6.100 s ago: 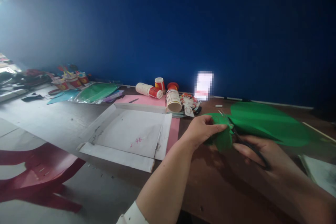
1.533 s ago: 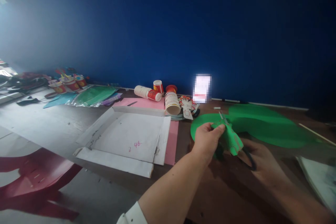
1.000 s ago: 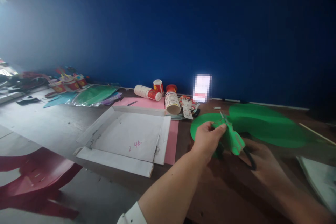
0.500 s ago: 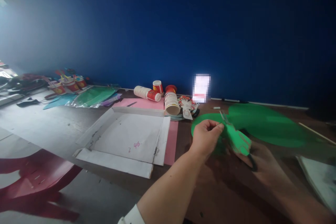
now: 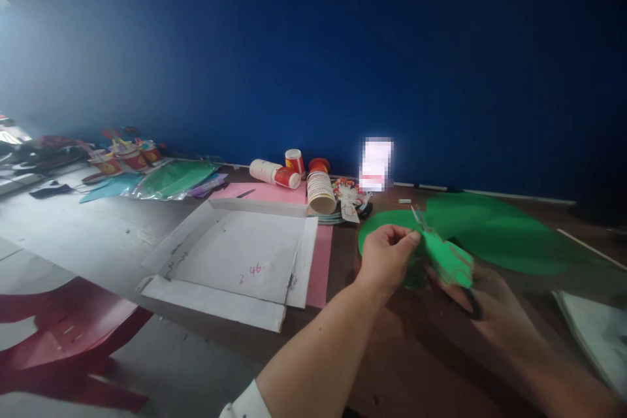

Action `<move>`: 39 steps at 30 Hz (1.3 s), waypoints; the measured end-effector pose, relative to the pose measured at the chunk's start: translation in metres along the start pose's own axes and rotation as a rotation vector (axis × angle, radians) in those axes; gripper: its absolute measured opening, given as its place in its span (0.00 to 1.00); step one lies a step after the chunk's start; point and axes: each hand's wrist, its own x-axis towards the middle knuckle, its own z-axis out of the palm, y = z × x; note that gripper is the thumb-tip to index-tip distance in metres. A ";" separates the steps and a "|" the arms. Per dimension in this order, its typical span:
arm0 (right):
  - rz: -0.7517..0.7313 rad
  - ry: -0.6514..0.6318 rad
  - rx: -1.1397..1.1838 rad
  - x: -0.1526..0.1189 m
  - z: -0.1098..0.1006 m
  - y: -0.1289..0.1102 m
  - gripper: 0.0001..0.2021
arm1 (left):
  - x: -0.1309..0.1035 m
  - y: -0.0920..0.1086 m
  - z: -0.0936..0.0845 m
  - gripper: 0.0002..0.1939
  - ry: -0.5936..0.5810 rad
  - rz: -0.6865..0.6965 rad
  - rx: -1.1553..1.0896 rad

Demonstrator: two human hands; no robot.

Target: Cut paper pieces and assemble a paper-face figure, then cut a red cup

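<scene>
My left hand (image 5: pixel 389 255) pinches the edge of a piece of green paper (image 5: pixel 448 261) between thumb and fingers. A brownish outline is drawn on the paper. My right hand (image 5: pixel 490 300) is closed around the dark handles of a pair of scissors (image 5: pixel 418 215). Their metal blades point away from me and up, beside the left fingertips, and the paper covers the middle of the scissors. Behind my left hand lies a rounded green sheet (image 5: pixel 375 227), partly hidden. A larger green sheet (image 5: pixel 499 232) lies farther right on the brown table.
Left of my arm lies a shallow white cardboard tray (image 5: pixel 255 304) over pink paper (image 5: pixel 322 274). Stacked paper cups (image 5: pixel 321 192), paper cutouts (image 5: pixel 349 202) and a blurred lit screen (image 5: pixel 376 164) are near the blue wall. A thin stick (image 5: pixel 590 248) and white papers (image 5: pixel 595 333) lie at right.
The green paper, scissors and both hands have shifted slightly to the right. The paper's right end has tilted a little, and the grips look the same.
</scene>
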 end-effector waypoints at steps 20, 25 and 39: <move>-0.077 0.004 -0.196 0.000 -0.003 -0.009 0.09 | 0.000 -0.001 0.000 0.10 0.000 -0.018 0.010; -0.101 0.038 -0.184 -0.001 -0.001 -0.008 0.11 | 0.001 -0.004 0.001 0.11 0.005 -0.023 -0.026; -0.119 0.043 -0.103 0.002 0.006 -0.001 0.10 | 0.006 -0.010 0.001 0.15 0.029 -0.033 -0.086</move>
